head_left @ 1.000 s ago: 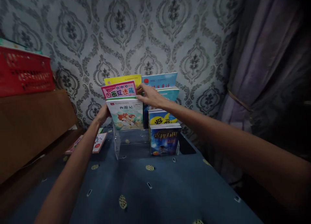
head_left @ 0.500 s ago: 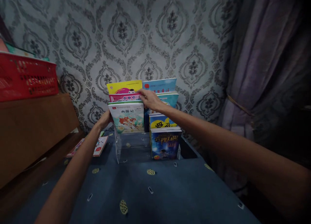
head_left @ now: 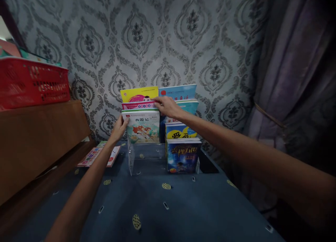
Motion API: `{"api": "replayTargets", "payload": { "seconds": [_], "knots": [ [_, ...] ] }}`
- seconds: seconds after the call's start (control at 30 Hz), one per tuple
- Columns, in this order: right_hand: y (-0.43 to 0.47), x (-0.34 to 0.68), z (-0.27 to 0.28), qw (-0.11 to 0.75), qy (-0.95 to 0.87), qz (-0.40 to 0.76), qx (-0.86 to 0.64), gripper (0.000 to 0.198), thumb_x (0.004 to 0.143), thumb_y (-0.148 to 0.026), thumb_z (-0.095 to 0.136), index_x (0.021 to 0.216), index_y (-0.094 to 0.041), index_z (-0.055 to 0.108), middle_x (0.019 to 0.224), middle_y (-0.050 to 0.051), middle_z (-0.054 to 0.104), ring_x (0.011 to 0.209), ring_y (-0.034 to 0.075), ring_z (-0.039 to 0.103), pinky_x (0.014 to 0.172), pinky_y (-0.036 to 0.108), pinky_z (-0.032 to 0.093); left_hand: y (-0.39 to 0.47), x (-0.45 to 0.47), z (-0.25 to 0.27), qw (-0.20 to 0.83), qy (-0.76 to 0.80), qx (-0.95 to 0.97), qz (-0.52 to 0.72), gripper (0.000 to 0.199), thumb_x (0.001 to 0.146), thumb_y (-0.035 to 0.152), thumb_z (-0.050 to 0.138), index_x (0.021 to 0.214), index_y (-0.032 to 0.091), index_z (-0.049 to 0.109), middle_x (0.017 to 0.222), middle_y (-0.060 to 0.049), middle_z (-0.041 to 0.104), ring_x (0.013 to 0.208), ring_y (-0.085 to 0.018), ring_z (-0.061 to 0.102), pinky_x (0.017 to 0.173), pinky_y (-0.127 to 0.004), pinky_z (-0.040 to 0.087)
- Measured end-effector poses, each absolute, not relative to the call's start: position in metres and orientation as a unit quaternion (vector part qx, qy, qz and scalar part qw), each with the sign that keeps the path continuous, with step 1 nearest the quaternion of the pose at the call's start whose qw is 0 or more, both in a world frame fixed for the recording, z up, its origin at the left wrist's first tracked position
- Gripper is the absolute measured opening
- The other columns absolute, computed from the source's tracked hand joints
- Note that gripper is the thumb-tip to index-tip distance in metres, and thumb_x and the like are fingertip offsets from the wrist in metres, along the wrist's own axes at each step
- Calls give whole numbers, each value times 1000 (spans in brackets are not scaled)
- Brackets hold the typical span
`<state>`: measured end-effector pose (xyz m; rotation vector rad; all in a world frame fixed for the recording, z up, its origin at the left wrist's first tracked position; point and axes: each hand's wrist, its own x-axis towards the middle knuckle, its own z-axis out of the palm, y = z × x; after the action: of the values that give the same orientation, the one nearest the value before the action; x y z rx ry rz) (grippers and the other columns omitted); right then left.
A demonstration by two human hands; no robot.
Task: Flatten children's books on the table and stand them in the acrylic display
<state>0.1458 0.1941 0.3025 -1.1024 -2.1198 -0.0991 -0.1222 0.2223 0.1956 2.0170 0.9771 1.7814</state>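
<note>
A clear stepped book rack [head_left: 144,151] holds books in two columns. My left hand [head_left: 119,129] grips the left edge of the white-covered picture book [head_left: 144,128], its thumb on the front cover and its other fingers mostly hidden. At the right end of the pink book [head_left: 131,105], my right hand [head_left: 168,106] is closed over the top corner, touching the books there; its fingertips are partly hidden. A yellow book [head_left: 139,92] stands behind these. To the right stand blue books [head_left: 178,91], a blue-and-yellow book [head_left: 181,131] and a dark blue book [head_left: 183,157].
Two or more flat books [head_left: 90,156] lie left of the rack, partly behind my left forearm. A red basket [head_left: 34,83] sits on a brown wooden cabinet [head_left: 44,137] at left. A tied curtain [head_left: 273,84] hangs at right. Blue patterned cloth [head_left: 168,210] covers the table.
My left hand has shifted so its thumb now lies on the white book's front cover. The right hand stays at the pink book's corner. The view has turned slightly left.
</note>
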Motion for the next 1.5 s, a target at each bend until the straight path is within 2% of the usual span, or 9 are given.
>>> {"api": "replayTargets", "payload": {
  "seconds": [0.3,0.5,0.63,0.8,1.03,1.2,1.3,1.43,1.5],
  "knots": [
    [207,142,308,462,-774,-40,-431,31,93,-15,51,115,-18,72,95,8,75,91,22,69,82,32,53,222,-118,213,62,364,701,611,48,94,59,51,115,17,60,111,-8,69,100,-23,64,91,-34,50],
    [210,140,317,413,-774,-59,-476,32,92,-15,50,110,-19,75,111,12,75,106,29,67,90,39,52,218,-117,224,25,428,695,577,59,95,65,45,131,19,53,108,-9,68,97,-24,65,92,-37,49],
    [204,140,317,369,-794,-36,-482,35,92,-16,51,118,-17,74,90,10,76,83,24,71,81,35,53,220,-119,216,40,444,698,561,66,93,75,36,109,17,64,95,-9,69,95,-26,65,89,-35,50],
    [196,144,320,302,-827,-27,-474,32,94,-22,53,116,-15,75,60,2,66,53,15,61,66,28,47,223,-120,206,55,494,677,543,77,90,80,27,91,16,70,78,-10,69,86,-29,66,79,-35,50],
    [191,141,319,233,-837,-81,-489,38,102,-40,47,90,-17,75,76,9,71,76,19,65,66,27,42,219,-116,203,66,473,707,522,77,94,75,24,93,14,71,91,-11,75,93,-28,67,85,-35,51],
    [193,142,315,283,-844,-52,-452,23,99,-27,55,113,-17,70,91,8,75,73,17,68,75,27,50,217,-115,203,69,494,699,512,75,93,77,24,78,16,66,75,-9,69,81,-26,66,77,-33,50],
    [199,143,311,353,-818,39,-453,23,93,-17,61,116,-14,66,80,5,74,61,15,67,67,27,56,216,-114,201,59,473,687,548,63,94,72,34,91,17,65,83,-8,70,87,-26,66,80,-34,51],
    [203,144,314,360,-804,164,-443,5,93,-15,63,93,-14,68,50,-2,61,46,13,62,52,24,56,211,-112,201,32,446,662,601,45,93,58,52,117,20,55,96,-6,69,86,-22,67,79,-34,52],
    [201,145,317,353,-809,176,-435,9,93,-13,62,86,-15,67,44,-4,58,43,12,60,48,21,54,207,-110,202,7,432,661,613,45,92,51,56,124,20,50,104,-8,69,90,-22,66,82,-34,52]
  ]
}}
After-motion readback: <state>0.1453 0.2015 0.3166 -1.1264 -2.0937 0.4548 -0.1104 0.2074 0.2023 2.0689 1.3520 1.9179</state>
